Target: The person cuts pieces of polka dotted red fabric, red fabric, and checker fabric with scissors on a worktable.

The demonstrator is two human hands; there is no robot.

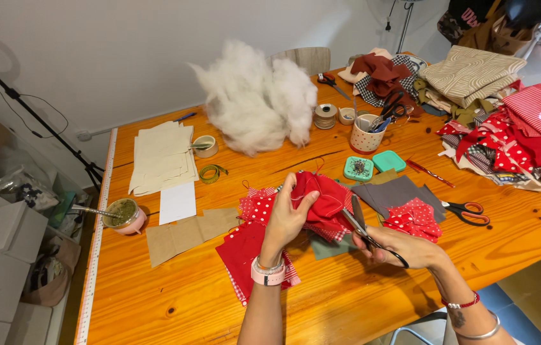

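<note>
Around my grips lie red fabric scraps (254,246) and a grey piece (393,191) on the table (347,300); nothing blocks them. My left hand (285,217) is closed on a crumpled red fabric piece (323,197). My right hand (404,248) grips black-handled scissors (366,231), blades touching it.

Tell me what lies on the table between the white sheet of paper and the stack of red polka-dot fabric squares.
In the head view, flat brown paper pieces lie between the white sheet and the red squares.

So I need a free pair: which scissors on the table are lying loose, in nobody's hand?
The red-handled scissors, lying flat on the table's right side. The right hand holds the black-handled scissors; others stand in the dotted cup.
</note>
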